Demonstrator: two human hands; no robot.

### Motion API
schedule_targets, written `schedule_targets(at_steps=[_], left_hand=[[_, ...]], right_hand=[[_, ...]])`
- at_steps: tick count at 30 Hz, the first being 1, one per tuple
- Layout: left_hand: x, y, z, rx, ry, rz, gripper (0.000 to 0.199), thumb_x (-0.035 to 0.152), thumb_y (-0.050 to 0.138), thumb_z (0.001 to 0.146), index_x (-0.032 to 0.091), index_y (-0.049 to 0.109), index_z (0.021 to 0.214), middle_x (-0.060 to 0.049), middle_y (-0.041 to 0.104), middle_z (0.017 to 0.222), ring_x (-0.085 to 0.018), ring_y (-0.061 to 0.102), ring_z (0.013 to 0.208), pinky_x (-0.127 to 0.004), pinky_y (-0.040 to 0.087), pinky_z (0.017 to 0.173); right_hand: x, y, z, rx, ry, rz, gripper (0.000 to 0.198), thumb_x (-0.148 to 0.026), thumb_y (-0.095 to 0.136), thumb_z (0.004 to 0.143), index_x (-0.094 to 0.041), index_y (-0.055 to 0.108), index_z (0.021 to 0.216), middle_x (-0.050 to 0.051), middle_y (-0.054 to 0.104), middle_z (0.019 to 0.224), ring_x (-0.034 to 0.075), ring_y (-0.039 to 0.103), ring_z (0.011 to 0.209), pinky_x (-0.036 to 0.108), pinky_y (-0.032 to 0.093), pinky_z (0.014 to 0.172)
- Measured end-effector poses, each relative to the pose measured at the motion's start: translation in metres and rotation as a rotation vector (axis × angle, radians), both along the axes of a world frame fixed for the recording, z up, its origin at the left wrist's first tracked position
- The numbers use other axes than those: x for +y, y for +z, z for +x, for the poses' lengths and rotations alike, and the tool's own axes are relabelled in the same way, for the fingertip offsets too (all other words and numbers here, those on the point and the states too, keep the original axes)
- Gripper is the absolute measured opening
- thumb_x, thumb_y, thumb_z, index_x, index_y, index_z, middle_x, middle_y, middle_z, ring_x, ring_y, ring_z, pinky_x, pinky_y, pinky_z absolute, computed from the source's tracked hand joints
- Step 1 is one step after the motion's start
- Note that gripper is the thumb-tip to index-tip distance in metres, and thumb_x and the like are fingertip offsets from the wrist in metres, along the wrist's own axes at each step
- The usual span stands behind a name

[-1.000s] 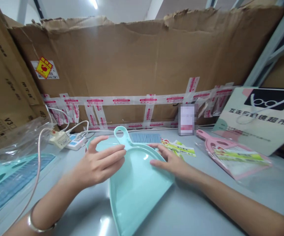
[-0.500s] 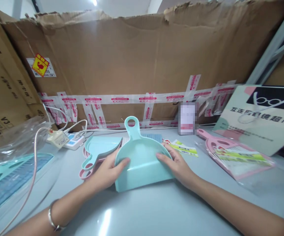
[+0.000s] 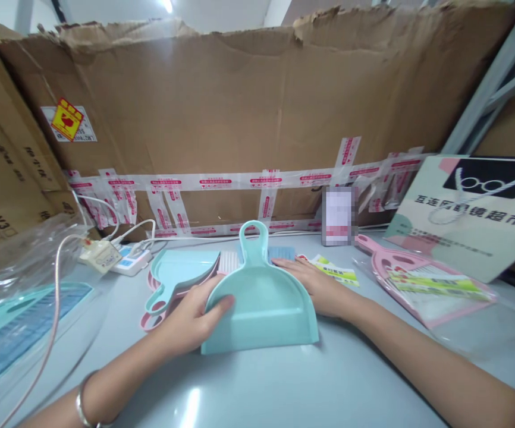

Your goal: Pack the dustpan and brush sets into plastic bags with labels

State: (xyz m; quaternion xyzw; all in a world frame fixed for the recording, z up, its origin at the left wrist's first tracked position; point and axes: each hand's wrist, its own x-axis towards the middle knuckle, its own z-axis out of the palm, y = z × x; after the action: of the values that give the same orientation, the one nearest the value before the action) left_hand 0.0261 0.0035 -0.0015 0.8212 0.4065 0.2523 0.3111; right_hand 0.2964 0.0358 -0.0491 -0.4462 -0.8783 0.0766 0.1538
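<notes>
A mint-green dustpan stands tilted up in the middle of the table, its looped handle pointing away from me. My left hand grips its left edge, thumb on the inner face and fingers behind. Beyond the right rim, my right hand lies with fingers stretched out by the blue bristles of a brush; part of it is behind the pan. White bristles show left of the handle. Further left, another mint dustpan rests on a pink one.
On the right lie green-yellow labels and a bagged pink brush set, beside a printed paper bag. A power strip with cables and a bagged mint brush set occupy the left. A large carton closes off the back.
My right hand has left the dustpan's right edge and moved back behind its rim toward the blue bristles. The dustpan has turned slightly, its handle shifting right; my left hand keeps its grip.
</notes>
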Motion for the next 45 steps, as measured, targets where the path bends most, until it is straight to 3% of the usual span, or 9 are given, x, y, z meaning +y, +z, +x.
schedule_targets(at_steps=[4,9,15,17,20,26,30,36,45], left_hand=[[0.001,-0.002,0.001,-0.017,0.028,-0.028,0.036,0.035,0.041,0.087,0.021,0.051,0.120,-0.003,0.060,0.115,-0.022,0.053,0.105,-0.030,0.040,0.090],[0.003,-0.002,0.000,-0.050,0.064,-0.071,0.038,0.036,0.044,0.086,0.019,0.052,0.118,-0.005,0.059,0.115,-0.024,0.052,0.107,-0.032,0.039,0.092],[0.004,-0.005,0.000,-0.115,0.105,-0.143,0.040,0.036,0.046,0.084,0.018,0.051,0.120,-0.005,0.062,0.111,-0.023,0.056,0.099,-0.032,0.043,0.087],[0.006,-0.008,0.000,-0.151,0.140,-0.186,0.044,0.036,0.045,0.084,0.017,0.047,0.124,-0.005,0.062,0.113,-0.023,0.057,0.098,-0.032,0.044,0.086],[0.009,-0.010,0.000,-0.133,0.176,-0.202,0.048,0.036,0.043,0.085,0.018,0.040,0.129,-0.006,0.055,0.125,-0.024,0.052,0.109,-0.036,0.040,0.094],[0.011,-0.014,0.003,-0.144,0.158,-0.139,0.056,0.040,0.036,0.089,0.023,0.021,0.140,-0.003,0.020,0.149,-0.021,0.016,0.136,-0.038,0.014,0.111],[0.006,-0.017,0.011,-0.192,0.104,-0.118,0.051,0.043,0.030,0.091,0.024,0.028,0.138,-0.001,0.024,0.148,-0.018,0.015,0.137,-0.036,0.011,0.112],[-0.004,-0.021,0.022,-0.207,-0.007,-0.097,0.058,0.040,0.052,0.083,0.022,0.032,0.134,-0.006,0.033,0.143,-0.024,0.026,0.133,-0.037,0.027,0.108],[-0.006,-0.026,0.023,-0.228,-0.003,-0.110,0.052,0.037,0.048,0.085,0.021,0.032,0.133,-0.006,0.036,0.142,-0.025,0.028,0.132,-0.035,0.031,0.106]], right_hand=[[0.001,0.004,0.011,-0.039,0.050,0.117,0.037,-0.027,0.048,0.085,-0.029,0.054,0.121,0.009,0.052,0.128,0.025,0.049,0.117,0.054,0.029,0.101],[0.008,0.007,0.023,0.034,-0.020,0.446,0.029,-0.018,0.042,0.086,-0.024,0.062,0.106,0.007,0.065,0.110,0.021,0.061,0.102,0.051,0.037,0.097],[0.007,0.029,0.044,0.615,-0.438,0.721,0.016,-0.031,0.055,0.078,-0.021,0.066,0.084,0.005,0.070,0.082,0.020,0.065,0.073,0.037,0.051,0.073],[0.003,0.039,0.048,0.952,-0.584,0.637,0.019,-0.038,0.058,0.076,-0.022,0.065,0.082,0.003,0.067,0.078,0.019,0.063,0.071,0.034,0.050,0.065],[-0.008,0.052,0.041,1.265,-0.490,0.358,0.023,-0.044,0.062,0.072,-0.024,0.063,0.083,0.000,0.061,0.068,0.015,0.057,0.061,0.030,0.046,0.055],[-0.044,0.046,-0.019,0.939,-0.335,0.067,0.020,-0.039,0.056,0.077,-0.023,0.061,0.088,-0.001,0.058,0.060,0.015,0.055,0.057,0.027,0.043,0.053],[-0.048,0.031,-0.045,0.846,-0.325,0.045,0.019,-0.036,0.046,0.085,-0.021,0.057,0.089,0.002,0.059,0.076,0.016,0.055,0.071,0.030,0.044,0.066],[-0.040,0.026,-0.047,0.759,-0.398,0.242,0.013,-0.031,0.044,0.085,-0.021,0.049,0.078,0.003,0.051,0.081,0.020,0.048,0.083,0.039,0.036,0.080],[-0.039,0.030,-0.047,0.694,-0.352,0.230,0.013,-0.027,0.044,0.085,-0.021,0.050,0.076,0.004,0.049,0.080,0.019,0.047,0.081,0.036,0.037,0.074]])
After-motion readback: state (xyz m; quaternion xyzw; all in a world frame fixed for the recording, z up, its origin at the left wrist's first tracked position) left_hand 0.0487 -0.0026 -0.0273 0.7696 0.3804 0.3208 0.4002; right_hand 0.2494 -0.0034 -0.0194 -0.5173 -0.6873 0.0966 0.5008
